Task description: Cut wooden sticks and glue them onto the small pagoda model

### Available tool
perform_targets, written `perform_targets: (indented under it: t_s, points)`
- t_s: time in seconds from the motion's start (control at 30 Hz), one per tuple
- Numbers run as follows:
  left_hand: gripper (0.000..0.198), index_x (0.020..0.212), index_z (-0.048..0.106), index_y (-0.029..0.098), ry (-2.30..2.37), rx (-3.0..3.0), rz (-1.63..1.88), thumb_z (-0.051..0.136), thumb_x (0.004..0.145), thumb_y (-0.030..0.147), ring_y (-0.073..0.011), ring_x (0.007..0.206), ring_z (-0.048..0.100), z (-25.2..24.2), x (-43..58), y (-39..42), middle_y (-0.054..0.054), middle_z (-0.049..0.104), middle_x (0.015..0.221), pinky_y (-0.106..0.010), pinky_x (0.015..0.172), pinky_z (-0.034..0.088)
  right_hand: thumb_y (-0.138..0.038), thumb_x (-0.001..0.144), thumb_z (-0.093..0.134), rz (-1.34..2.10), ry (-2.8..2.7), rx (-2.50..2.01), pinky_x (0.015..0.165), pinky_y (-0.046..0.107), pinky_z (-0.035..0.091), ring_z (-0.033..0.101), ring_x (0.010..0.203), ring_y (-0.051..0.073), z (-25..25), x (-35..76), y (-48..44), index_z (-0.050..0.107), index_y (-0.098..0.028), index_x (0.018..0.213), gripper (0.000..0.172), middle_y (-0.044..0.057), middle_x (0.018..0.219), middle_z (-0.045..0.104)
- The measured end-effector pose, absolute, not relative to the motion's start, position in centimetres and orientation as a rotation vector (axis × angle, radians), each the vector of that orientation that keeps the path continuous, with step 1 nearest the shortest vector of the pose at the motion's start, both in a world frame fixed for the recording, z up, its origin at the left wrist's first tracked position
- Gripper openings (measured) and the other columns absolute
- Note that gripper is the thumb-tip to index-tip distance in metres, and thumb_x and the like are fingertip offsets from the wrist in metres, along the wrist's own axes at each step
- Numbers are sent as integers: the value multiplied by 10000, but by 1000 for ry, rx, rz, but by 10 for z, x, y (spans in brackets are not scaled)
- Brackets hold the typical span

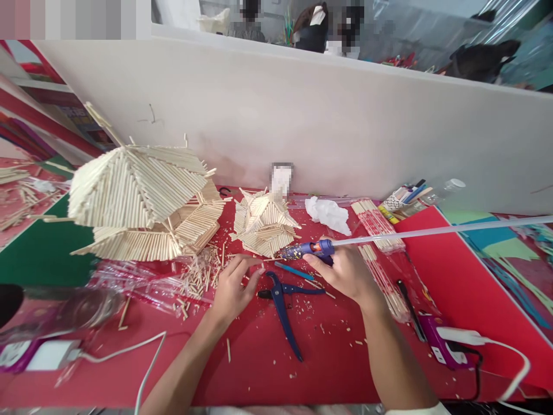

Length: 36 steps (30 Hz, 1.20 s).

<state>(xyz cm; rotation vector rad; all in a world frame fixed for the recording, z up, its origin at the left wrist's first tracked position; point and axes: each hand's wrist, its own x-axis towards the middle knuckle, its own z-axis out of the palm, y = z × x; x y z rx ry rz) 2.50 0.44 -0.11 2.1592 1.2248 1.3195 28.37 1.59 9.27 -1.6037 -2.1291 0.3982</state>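
My right hand [348,271] is wrapped round a dark blue hot glue gun [313,249], with a long clear glue stick [432,231] running out of its back to the right. The gun's nozzle points left, close to the fingertips of my left hand [235,286]. Thumb and forefinger of that hand are pinched on what looks like a thin wooden stick [274,260], mostly hidden. Just behind the nozzle sits a small roof-like model of wooden sticks [265,222]. Below my hands lie a blue-handled cutter [283,305] and a blue pen-like tool [294,271].
A large tiered stick-built roof [133,190] stands at left, beside scattered stick offcuts [203,274]. At right are packs of sticks [382,230], crumpled tissue [328,214], a black pen [410,311] and a purple power strip [444,343]. A white partition [345,127] rises behind the red table.
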Motion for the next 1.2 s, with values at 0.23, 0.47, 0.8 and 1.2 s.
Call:
perform_targets:
  t_s: [0.23,0.47,0.8,1.2]
  points:
    - [103,1049,676,198,1295,2170,1263,600,1021,260,-178,862,716,5,29,7,-56,728,958,-281,767,573,-548,990,534,456,-2118,-1617,595,304,393,690,671,231,93,283,17,635,-230,724,426,40,687,710]
    - [87,1033,692,197,1322,2177,1295,617,1005,230,-174,850,717,12,30,7,-46,726,937,-264,752,563,-549,981,558,571,-2131,-1592,569,299,394,669,630,206,102,285,19,657,-244,740,402,20,677,701]
    - [96,1029,701,209,1368,2129,1280,613,1009,241,-171,853,718,12,37,7,-45,733,936,-265,765,573,-550,978,565,640,-2126,-1558,586,296,407,649,645,200,100,289,27,695,-249,787,380,19,709,688]
    - [107,989,731,206,1411,2122,1326,636,1002,254,-170,814,728,10,47,9,-52,753,910,-279,741,593,-554,967,575,687,-2112,-1583,554,295,396,635,607,197,97,298,32,602,-254,737,380,-3,651,649]
